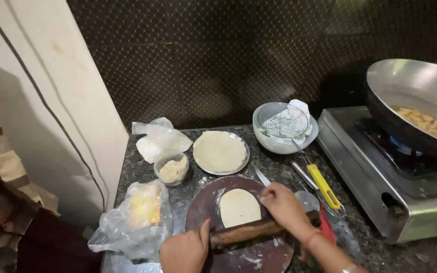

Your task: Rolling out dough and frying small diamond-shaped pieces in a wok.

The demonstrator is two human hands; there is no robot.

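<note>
Both hands are on a wooden rolling pin [249, 231] lying across a round dark rolling board [203, 207] on a speckled stone counter [279, 167]. The left hand [185, 250] presses on the pin's left end, palm down, fingers wrapped loosely over it. The right hand [284, 205] covers the right end, fingers curled over the top. A flat pale dough disc [238, 206] sits on the board just behind the pin, its near edge touching or going under the pin; cannot tell which.

Around the board:
- Left: a crumpled clear plastic bag [132, 222] with something yellow inside, touching the board's left edge.
- Behind left: a small cup [173, 169] of beige flour or dough, and another plastic bag [160, 141] behind it.
- Behind centre: a steel plate [246, 151] with a stack of rolled discs [219, 150].
- A knife blade [262, 177] pokes out just behind the right hand.
- Behind right: a white bowl [279, 144] holding a wire skimmer [284, 121].
- Right of the right hand: a yellow-handled tool [323, 187] and a red item [325, 225], partly hidden by the wrist.
- Far right: a steel gas stove [380, 192], well apart from the board, with a big metal pan [410, 96] holding frying pieces [426, 121].

The tools crowd the right side, close to the right forearm.
</note>
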